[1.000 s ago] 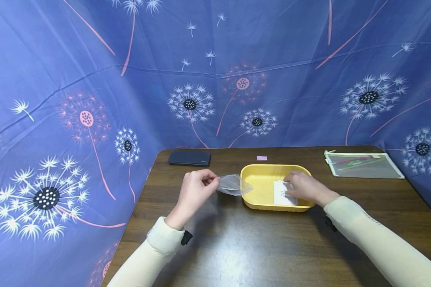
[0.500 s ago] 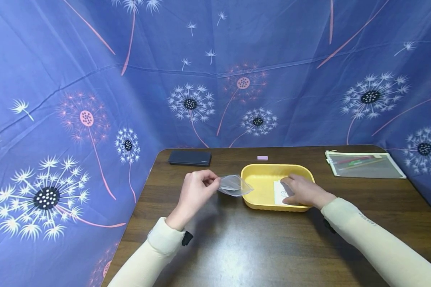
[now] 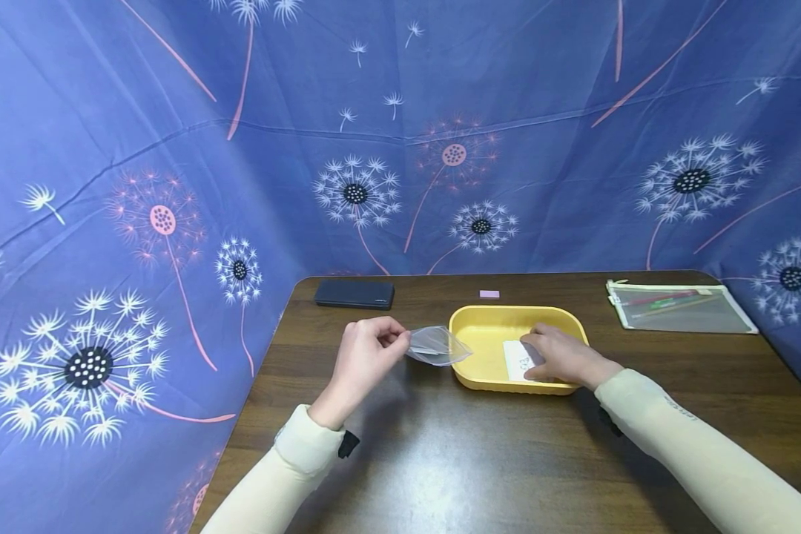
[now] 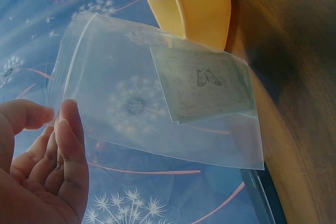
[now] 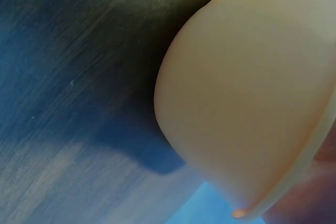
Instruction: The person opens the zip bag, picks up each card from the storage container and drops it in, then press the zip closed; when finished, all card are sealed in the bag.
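Note:
In the head view my left hand point(image 3: 368, 354) pinches the edge of a clear zip bag point(image 3: 437, 345), left of a yellow plastic basin point(image 3: 467, 371). The left wrist view shows the bag's zip strip near the fingertips, and inside it lie flat rectangular cards point(image 4: 202, 87), the front one printed with a butterfly. My right hand point(image 3: 564, 356) reaches into the basin, holding a white card point(image 3: 515, 361) with dark line markings between thumb and fingers. Part of the card is hidden under the hand. The basin's outer wall point(image 5: 236, 87) fills much of the right wrist view.
A dark flat case point(image 3: 354, 294) lies at the table's back left. Behind the basin is a small pink rectangle point(image 3: 489, 294). A mesh zip pouch point(image 3: 684, 308) with pen-like items lies at back right. Blue dandelion-patterned cloth point(image 3: 400, 148) hangs around the table.
My right hand has shifted from above the cards to a grip across them, and the white card has slid slightly left and turned. The left hand and bag have stayed put.

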The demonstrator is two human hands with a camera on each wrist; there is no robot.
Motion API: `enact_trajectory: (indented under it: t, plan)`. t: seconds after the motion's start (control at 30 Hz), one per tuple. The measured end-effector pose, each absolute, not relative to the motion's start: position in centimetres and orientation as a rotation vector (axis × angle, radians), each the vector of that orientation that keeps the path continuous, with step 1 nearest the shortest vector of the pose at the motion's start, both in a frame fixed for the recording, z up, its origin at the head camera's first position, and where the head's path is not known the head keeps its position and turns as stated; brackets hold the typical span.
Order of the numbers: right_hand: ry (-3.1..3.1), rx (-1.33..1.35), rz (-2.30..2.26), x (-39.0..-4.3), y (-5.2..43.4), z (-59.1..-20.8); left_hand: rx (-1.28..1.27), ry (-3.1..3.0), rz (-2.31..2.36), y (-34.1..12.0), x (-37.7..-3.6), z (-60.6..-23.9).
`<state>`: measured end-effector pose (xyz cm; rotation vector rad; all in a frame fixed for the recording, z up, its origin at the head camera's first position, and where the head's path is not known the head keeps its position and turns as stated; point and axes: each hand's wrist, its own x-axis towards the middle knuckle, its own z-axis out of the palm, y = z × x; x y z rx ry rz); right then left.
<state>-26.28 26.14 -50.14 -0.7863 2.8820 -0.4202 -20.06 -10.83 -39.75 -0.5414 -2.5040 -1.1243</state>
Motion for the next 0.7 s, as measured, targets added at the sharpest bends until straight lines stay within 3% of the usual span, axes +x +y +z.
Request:
enact_trajectory:
  t: [0.7]
  plan:
    - [3.103,-0.828,-0.31,-26.2,26.6,-49.1,-0.54,-2.509,-1.14,-11.0,-20.1,-39.8]
